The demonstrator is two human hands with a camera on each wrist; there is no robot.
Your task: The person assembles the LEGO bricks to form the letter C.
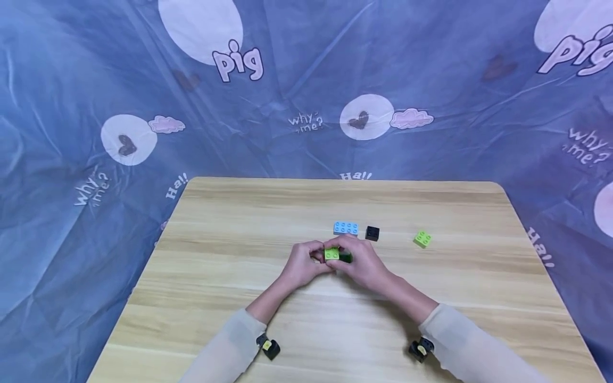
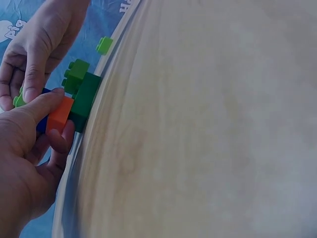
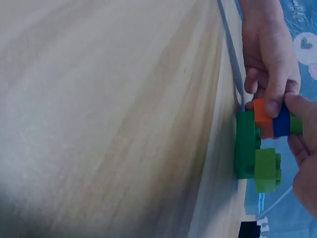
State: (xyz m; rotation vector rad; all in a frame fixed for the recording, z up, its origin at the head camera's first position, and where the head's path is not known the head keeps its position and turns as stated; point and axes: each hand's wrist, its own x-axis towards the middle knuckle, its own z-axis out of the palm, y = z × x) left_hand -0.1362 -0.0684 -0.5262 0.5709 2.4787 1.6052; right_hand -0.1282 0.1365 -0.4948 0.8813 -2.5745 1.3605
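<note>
Between both hands stands a stack of toy building bricks on the table. Its base is a long dark green brick (image 3: 244, 148). On one end sit an orange brick (image 3: 261, 110), a blue brick (image 3: 282, 123) and, topmost, a light green brick (image 1: 331, 254); another green brick (image 3: 265, 171) sits on the base's other end. My left hand (image 1: 300, 265) grips the orange and blue bricks between thumb and fingers. From the other side, my right hand (image 1: 363, 264) pinches the topmost light green brick. Fingers cover parts of the stack in every view.
Just behind the hands lie a light blue brick (image 1: 346, 228) and a black brick (image 1: 372, 233) on the wooden table (image 1: 230, 223). Farther right lies a loose light green brick (image 1: 423, 239). A blue patterned cloth (image 1: 287, 80) hangs beyond the table's back edge.
</note>
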